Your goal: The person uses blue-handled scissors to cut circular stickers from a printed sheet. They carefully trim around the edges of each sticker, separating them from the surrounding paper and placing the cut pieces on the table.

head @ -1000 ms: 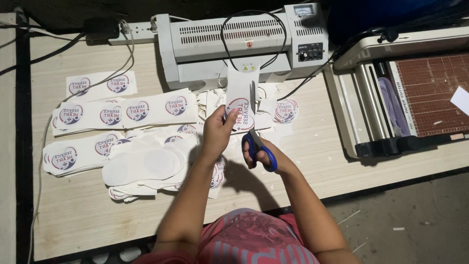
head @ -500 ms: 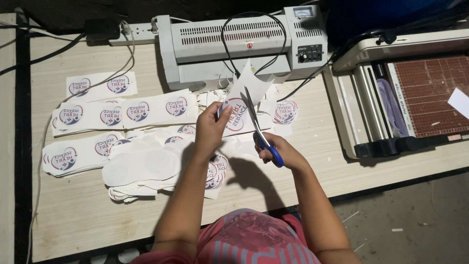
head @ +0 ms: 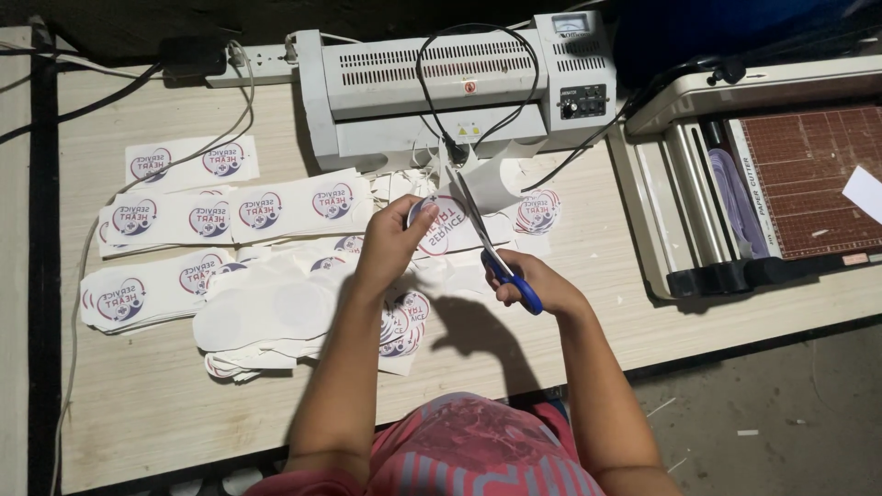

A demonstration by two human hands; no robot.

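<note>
At the centre of the frame the left hand (head: 390,241) pinches a round printed sticker sheet (head: 441,223) above the worktop (head: 147,395) while the right hand (head: 533,287) grips blue-handled scissors (head: 491,246) cutting its edge, with 1 grey laminator (head: 450,87) just behind and sticker strips (head: 211,216) at left.

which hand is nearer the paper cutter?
Right. The right hand, holding blue-handled scissors, sits closer to the paper cutter; the left hand is farther, holding the printed sheet.
</note>
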